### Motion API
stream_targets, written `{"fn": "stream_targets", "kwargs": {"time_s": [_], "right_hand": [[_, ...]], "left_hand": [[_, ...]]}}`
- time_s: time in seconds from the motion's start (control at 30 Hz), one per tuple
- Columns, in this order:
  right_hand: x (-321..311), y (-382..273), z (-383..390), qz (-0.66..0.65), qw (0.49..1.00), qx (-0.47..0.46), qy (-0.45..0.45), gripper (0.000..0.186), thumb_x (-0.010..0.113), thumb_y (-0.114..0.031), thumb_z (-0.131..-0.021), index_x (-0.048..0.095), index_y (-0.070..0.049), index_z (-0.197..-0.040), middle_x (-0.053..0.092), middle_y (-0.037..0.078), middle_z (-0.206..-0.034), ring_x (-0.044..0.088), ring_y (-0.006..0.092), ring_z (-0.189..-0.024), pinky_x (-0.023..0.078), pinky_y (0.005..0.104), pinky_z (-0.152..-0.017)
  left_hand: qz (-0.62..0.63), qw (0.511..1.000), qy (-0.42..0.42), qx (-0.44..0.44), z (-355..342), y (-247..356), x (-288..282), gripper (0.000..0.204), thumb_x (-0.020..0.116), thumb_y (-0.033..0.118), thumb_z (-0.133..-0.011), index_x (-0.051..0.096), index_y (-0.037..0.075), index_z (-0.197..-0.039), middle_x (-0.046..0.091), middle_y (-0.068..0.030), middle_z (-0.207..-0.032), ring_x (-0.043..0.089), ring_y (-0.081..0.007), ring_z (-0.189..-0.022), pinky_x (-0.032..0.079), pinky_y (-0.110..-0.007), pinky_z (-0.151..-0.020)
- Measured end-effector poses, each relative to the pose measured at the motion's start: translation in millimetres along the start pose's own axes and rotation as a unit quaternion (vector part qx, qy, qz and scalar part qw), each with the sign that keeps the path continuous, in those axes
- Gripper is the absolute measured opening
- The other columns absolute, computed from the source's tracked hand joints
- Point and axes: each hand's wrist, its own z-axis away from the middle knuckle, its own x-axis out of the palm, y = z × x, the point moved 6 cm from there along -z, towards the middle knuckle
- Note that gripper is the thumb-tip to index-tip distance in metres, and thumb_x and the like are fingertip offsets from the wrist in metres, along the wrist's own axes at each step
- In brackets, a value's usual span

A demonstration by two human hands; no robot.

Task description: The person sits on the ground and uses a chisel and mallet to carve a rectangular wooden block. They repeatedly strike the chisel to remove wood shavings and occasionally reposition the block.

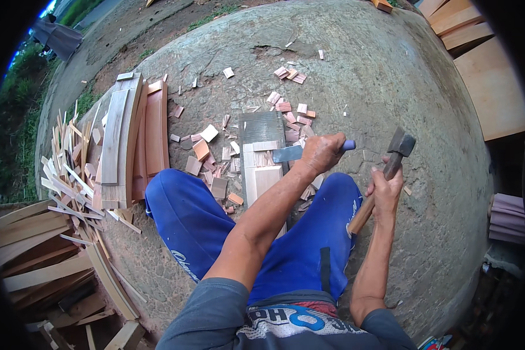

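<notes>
My left hand [322, 153] is closed round a chisel [287, 154]. Its flat metal blade points left, and its purple-blue handle end sticks out past my fist. Under the blade lies a pale wooden piece [268, 178] with a splintered patch, resting on a dark board [262, 123] between my knees. My right hand [386, 185] grips the wooden handle of a hammer [401, 143], raised right of the chisel with its dark metal head up. The hammer is apart from the chisel.
Small wood offcuts [201, 150] lie scattered around the board. At the left stand stacked shaped planks [122, 140] beside a heap of thin strips [70, 169]. More lumber [35, 245] is at lower left, boards [493, 87] at upper right, and a bundle [509, 219] at far right.
</notes>
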Motion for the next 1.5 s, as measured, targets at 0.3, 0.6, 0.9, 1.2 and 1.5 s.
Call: {"fn": "stream_targets", "kwargs": {"time_s": [0.3, 0.6, 0.9, 1.2, 1.5], "right_hand": [[11, 9, 27, 0.02, 0.997, -0.003, -0.079, 0.043, 0.068, -0.004, -0.089, 0.053, 0.002, -0.13, 0.057, 0.002, -0.073, 0.054, 0.0091, -0.053, 0.044, 0.0278, -0.047], [7, 12, 40, -0.06, 0.997, 0.01, -0.055, 0.049, 0.067, -0.003, -0.09, 0.049, 0.006, -0.134, 0.055, 0.001, -0.072, 0.051, 0.0075, -0.051, 0.044, 0.0248, -0.046], [2, -18, 28, -0.066, 0.997, -0.029, 0.024, 0.044, 0.066, -0.005, -0.091, 0.05, 0.005, -0.131, 0.055, 0.001, -0.072, 0.051, 0.0066, -0.051, 0.045, 0.0248, -0.047], [10, -2, 16, -0.019, 0.999, -0.031, -0.024, 0.041, 0.066, -0.005, -0.092, 0.051, 0.001, -0.13, 0.058, 0.003, -0.077, 0.052, 0.0081, -0.049, 0.042, 0.0267, -0.044], [18, 16, 13, 0.044, 0.995, -0.003, -0.088, 0.042, 0.067, -0.008, -0.091, 0.052, 0.0, -0.13, 0.058, 0.004, -0.075, 0.053, 0.0108, -0.05, 0.045, 0.0281, -0.047]], "left_hand": [[-0.006, 1.0, -0.003, -0.013, 9, -7, -6, 0.02, 0.076, 0.027, -0.087, 0.062, 0.012, -0.089, 0.07, -0.012, -0.076, 0.072, -0.0355, -0.07, 0.055, -0.048, -0.058], [0.014, 1.0, -0.02, 0.008, 15, 4, -11, 0.02, 0.077, 0.024, -0.085, 0.062, 0.012, -0.092, 0.069, -0.0104, -0.078, 0.073, -0.034, -0.074, 0.055, -0.047, -0.06], [0.011, 1.0, 0.003, 0.005, 14, -1, -7, 0.019, 0.076, 0.024, -0.085, 0.062, 0.013, -0.09, 0.069, -0.009, -0.077, 0.073, -0.033, -0.072, 0.055, -0.046, -0.06], [-0.005, 1.0, 0.021, 0.006, 21, -8, -15, 0.021, 0.075, 0.028, -0.088, 0.062, 0.013, -0.087, 0.068, -0.0089, -0.076, 0.072, -0.0328, -0.07, 0.055, -0.046, -0.058], [-0.025, 1.0, 0.017, -0.004, 25, -13, -16, 0.02, 0.076, 0.028, -0.088, 0.063, 0.013, -0.088, 0.069, -0.0093, -0.076, 0.072, -0.0318, -0.07, 0.055, -0.045, -0.058]]}}
